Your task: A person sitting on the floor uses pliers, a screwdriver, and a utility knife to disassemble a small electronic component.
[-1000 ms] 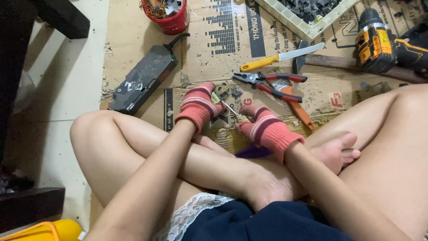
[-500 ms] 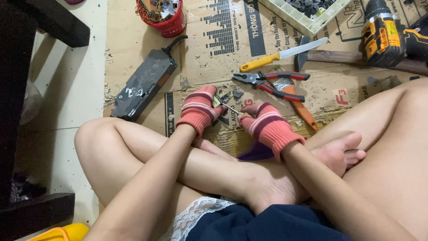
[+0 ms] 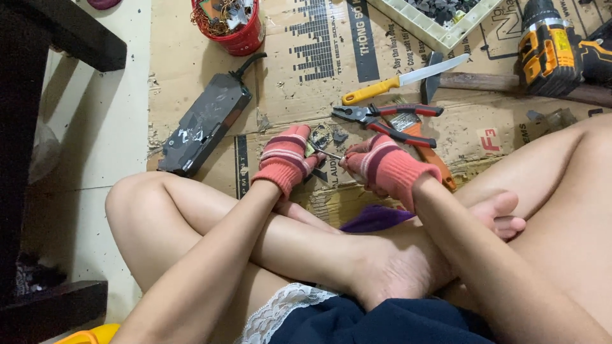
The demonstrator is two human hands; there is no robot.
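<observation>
I sit cross-legged on cardboard (image 3: 306,70) spread over the floor. Both hands wear pink striped knit gloves. My left hand (image 3: 285,159) pinches one end of a small metal piece (image 3: 322,151), and my right hand (image 3: 382,167) grips the other end. The hands meet just above the cardboard, in front of my crossed shins. Small dark scraps (image 3: 328,135) lie right behind the hands. What the metal piece is, I cannot tell.
Red-handled pliers (image 3: 389,118), a yellow-handled knife (image 3: 401,79) and an orange-handled tool (image 3: 427,150) lie beyond my right hand. A black flat device (image 3: 204,124), a red bucket of wire scraps (image 3: 229,22), a white tray (image 3: 440,19) and a yellow drill (image 3: 548,48) lie farther back. A purple scrap (image 3: 376,220) rests by my foot.
The view has drifted so that the things on the floor sit a little lower and to the right. The hands stay together on the small metal piece.
</observation>
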